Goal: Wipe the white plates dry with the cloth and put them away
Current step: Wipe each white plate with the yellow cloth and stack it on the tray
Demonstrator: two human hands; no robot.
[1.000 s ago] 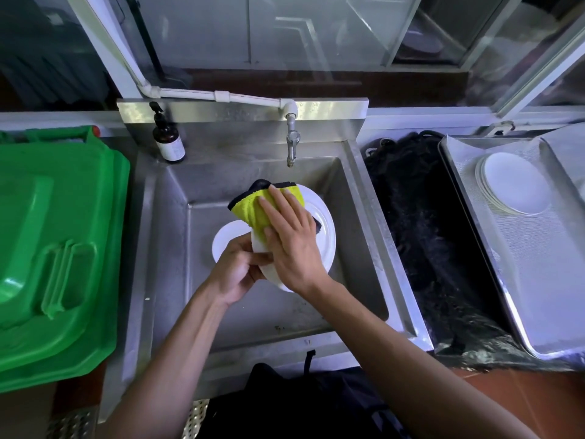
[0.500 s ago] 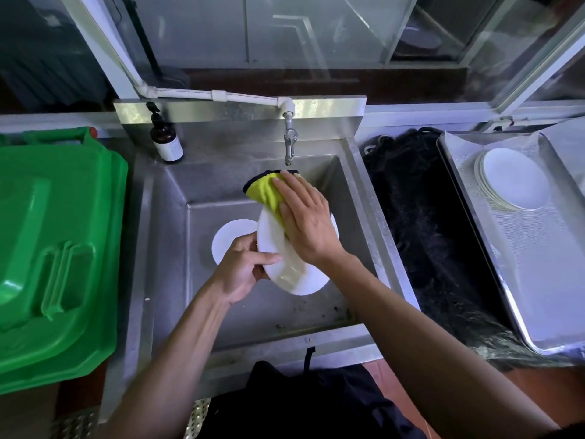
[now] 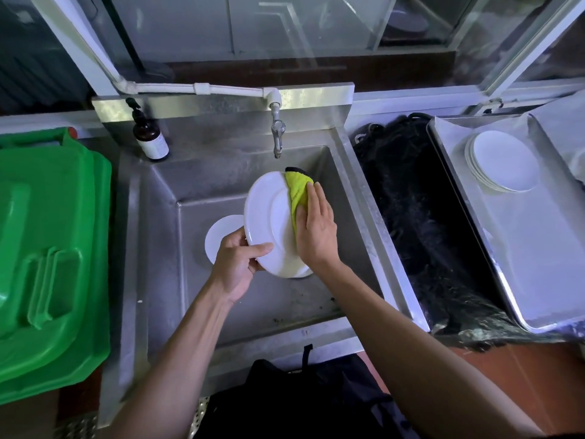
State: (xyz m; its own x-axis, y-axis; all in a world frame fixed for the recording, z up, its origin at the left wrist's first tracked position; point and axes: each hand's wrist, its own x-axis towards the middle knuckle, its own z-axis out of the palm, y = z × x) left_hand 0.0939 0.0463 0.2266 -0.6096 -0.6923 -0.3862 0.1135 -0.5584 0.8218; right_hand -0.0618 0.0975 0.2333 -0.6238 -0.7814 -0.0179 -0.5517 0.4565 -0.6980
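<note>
While your left hand grips the lower rim of a white plate, thumb curled over the face and fingers folded behind it, you hold the plate tilted above the basin of the steel sink. Your right hand lies flat against the plate's right side, fingers straight and together, pressing a yellow-green cloth to the surface; a dark edge of the cloth shows at the plate's top rim. The cloth is folded under your palm and fingers, and only its upper part shows past your fingertips.

Below and to the left of the held plate, a second white plate lies flat on the sink floor, partly hidden by the first and by your left hand. A tap hangs from a white pipe over the back of the basin, just beyond the cloth. A brown pump bottle with a pale label stands upright on the sink's back left corner.

To your right, well apart from the sink, a stack of white plates sits at the far end of a metal tray. Between sink and tray lies a crumpled black plastic sheet. To your left, beside the sink, is a green plastic lid. Dark specks of debris dot the near part of the sink floor.
</note>
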